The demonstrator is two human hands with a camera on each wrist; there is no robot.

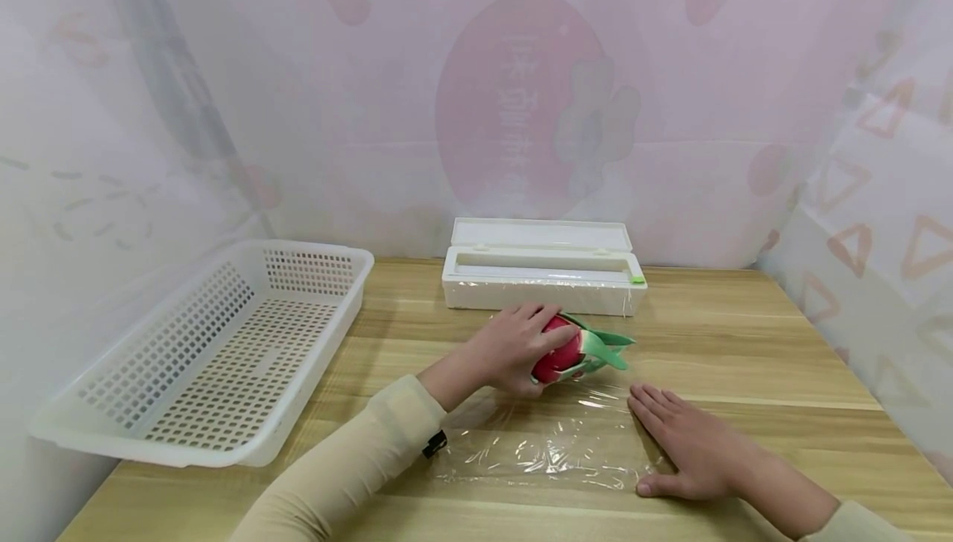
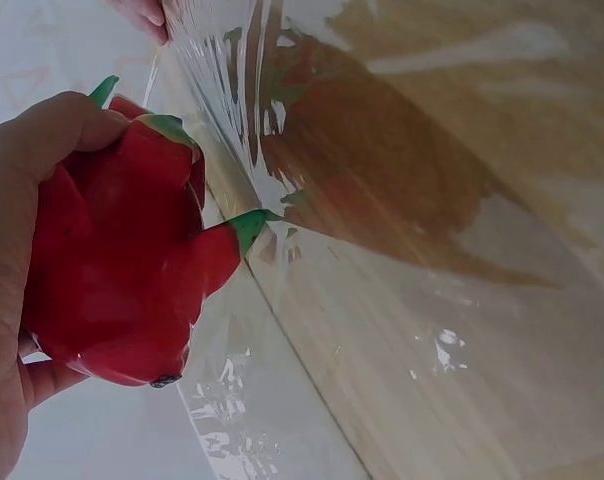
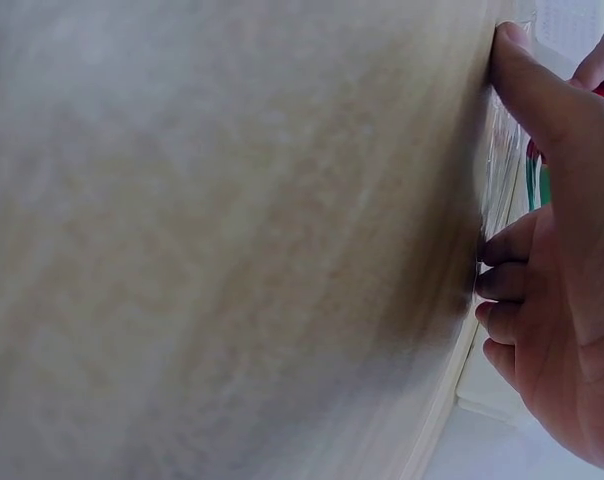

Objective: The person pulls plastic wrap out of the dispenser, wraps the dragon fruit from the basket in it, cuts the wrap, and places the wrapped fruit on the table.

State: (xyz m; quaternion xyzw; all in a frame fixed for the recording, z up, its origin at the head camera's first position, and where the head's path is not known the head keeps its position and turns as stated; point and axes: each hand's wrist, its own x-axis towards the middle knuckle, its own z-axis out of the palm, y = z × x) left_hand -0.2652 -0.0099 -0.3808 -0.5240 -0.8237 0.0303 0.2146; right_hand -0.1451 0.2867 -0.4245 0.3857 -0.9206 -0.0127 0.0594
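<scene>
In the head view a red dragon fruit (image 1: 560, 352) with green leaf tips lies on its side in my left hand (image 1: 514, 349), whose fingers and thumb curl round it. The left wrist view shows the dragon fruit (image 2: 122, 260) from its red end, with the thumb over its upper side. Beneath it, clear plastic wrap (image 1: 551, 455) stretches across the table from the white dispenser box (image 1: 543, 295). My right hand (image 1: 696, 443) rests on the table at the wrap's right edge, fingers extended and thumb apart. In the right wrist view its fingertips (image 3: 500, 282) touch the surface.
A white perforated plastic basket (image 1: 316, 376) stands on the left of the wooden table (image 1: 767, 343). The dispenser's lid (image 1: 542, 234) is raised at the back, near a printed curtain (image 1: 402, 170). A small black object (image 1: 435, 443) shows beside the left sleeve.
</scene>
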